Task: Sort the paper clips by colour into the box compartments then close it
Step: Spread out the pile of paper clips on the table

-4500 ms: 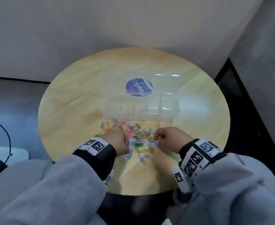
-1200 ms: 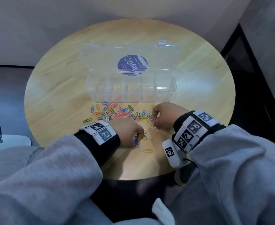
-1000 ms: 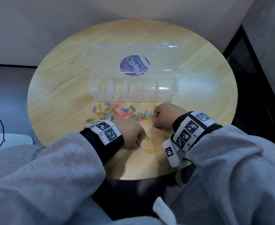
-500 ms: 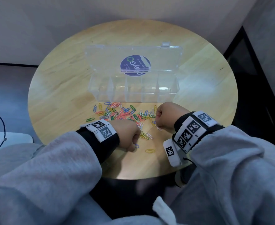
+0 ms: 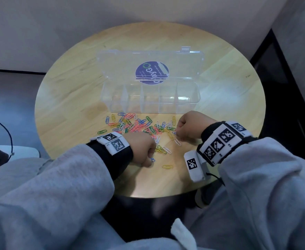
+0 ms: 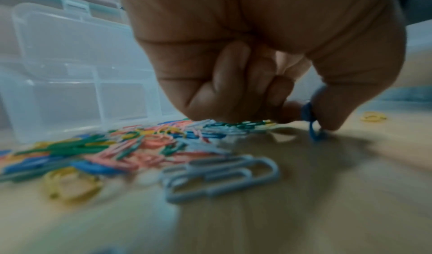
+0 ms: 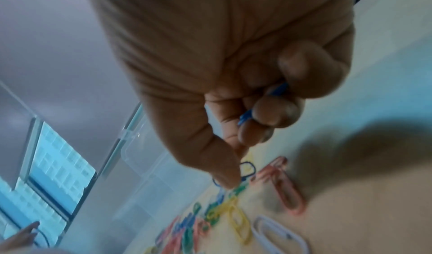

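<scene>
A pile of coloured paper clips (image 5: 139, 126) lies on the round wooden table (image 5: 72, 98), just in front of the clear plastic box (image 5: 150, 97). The box stands with its lid (image 5: 119, 67) up and its compartments hold nothing I can see. My left hand (image 5: 142, 150) is curled at the pile's near edge and pinches a blue paper clip (image 6: 312, 121) against the tabletop. My right hand (image 5: 187, 128) is curled at the pile's right end. It holds blue clips (image 7: 277, 90) under its fingers, and its thumb touches another blue clip (image 7: 246, 169) on the table.
A lone yellow clip (image 5: 167, 166) lies near the table's front edge, between my wrists. White clips (image 5: 167, 149) lie beside my left hand. A dark cable (image 5: 7, 134) hangs at the far left, off the table. A wall stands behind the table.
My left hand has drawn back toward the table's front edge with a blue clip. My right hand has stayed at the pile's right end.
</scene>
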